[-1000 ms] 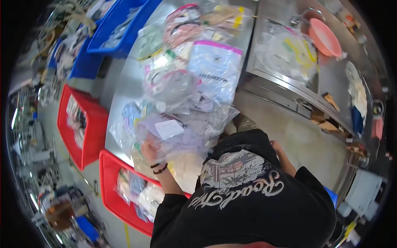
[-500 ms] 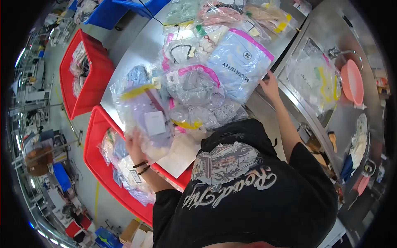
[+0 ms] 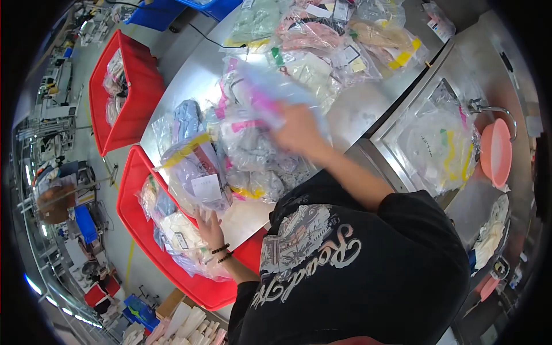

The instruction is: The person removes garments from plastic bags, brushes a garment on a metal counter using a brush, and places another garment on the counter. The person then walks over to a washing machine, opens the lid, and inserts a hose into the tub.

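My right hand (image 3: pixel 298 131) grips the pink-edged end of a clear plastic bag with a light blue garment (image 3: pixel 279 86) in it, smeared by motion. This bag is over the pile of bagged clothes in the table's middle, partly covering a bagged grey garment (image 3: pixel 247 135). My left hand (image 3: pixel 210 229), with dark beads at the wrist, has its fingers spread at the lower edge of a bagged purple garment (image 3: pixel 198 172). That bag has a yellow strip and a white label, and lies at the table's left edge; whether the fingertips touch it I cannot tell.
Beneath my left arm stands a red bin (image 3: pixel 129 195) with bagged clothes, and another red bin (image 3: pixel 138 95) is farther off. More bagged garments (image 3: pixel 313 29) lie at the table's far end. To the right are a sink with plastic bags (image 3: pixel 431 146) and a pink basin (image 3: pixel 496 152).
My right hand has swung left across the pile with the light blue garment's bag, which has turned. The purple garment's bag has come to rest lower left, and my left hand has opened.
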### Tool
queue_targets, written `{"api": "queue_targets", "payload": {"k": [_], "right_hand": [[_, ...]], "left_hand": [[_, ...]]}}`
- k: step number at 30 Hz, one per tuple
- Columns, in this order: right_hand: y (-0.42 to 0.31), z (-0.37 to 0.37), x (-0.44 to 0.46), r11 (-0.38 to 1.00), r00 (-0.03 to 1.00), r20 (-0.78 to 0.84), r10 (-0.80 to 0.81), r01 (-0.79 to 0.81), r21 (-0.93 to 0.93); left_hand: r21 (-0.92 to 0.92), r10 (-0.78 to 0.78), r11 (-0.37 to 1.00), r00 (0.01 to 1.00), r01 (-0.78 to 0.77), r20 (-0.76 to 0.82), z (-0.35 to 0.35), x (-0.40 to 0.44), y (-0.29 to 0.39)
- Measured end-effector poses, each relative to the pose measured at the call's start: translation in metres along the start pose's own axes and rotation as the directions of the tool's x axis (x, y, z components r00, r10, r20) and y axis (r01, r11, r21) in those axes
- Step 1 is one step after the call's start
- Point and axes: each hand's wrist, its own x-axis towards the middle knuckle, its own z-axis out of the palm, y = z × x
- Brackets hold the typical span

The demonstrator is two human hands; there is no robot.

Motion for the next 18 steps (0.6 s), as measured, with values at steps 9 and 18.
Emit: {"api": "queue_targets", "payload": {"k": [9,18], "right_hand": [[0.039,0.024,0.017,0.802,0.926,0.266,-0.267,0.061,0.595],[0.216,0.061,0.018,0.813,0.974,0.214,-0.078,0.187,-0.552]], "left_hand": [[-0.169,-0.042,0.985,0.995,0.025,-0.095,0.030,-0.003,0.024],[0.356,0.237,0.918,0.962,-0.176,-0.136,0.061,0.007,0.007]]}}
